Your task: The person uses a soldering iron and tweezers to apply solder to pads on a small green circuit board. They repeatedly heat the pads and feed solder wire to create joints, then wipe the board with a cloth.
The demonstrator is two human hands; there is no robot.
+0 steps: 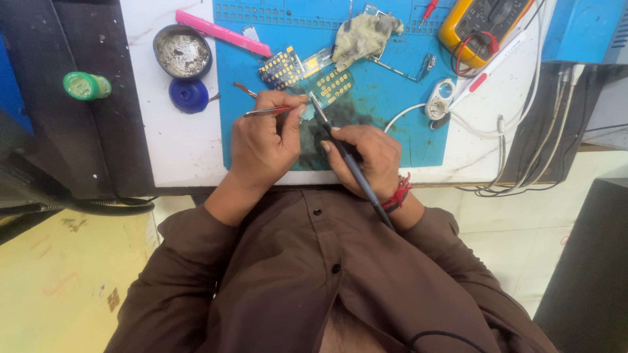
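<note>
Two hands are working over a blue mat point(405, 140) in the head view. The left hand point(265, 147) is pinching tweezers point(268, 110) in closed fingers, their tip lying near a small green circuit board point(332, 85). The right hand point(366, 160) is gripping a soldering iron point(347, 160) like a pen, its tip beside that board. A crumpled rag point(363, 36), yellow multimeter point(481, 23) and round tin point(182, 52) are lying nearby.

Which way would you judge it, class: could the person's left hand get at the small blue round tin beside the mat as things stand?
Probably yes. The blue tin lies uncovered just beyond the left hand, nothing between them, though that hand is holding tweezers.
</note>
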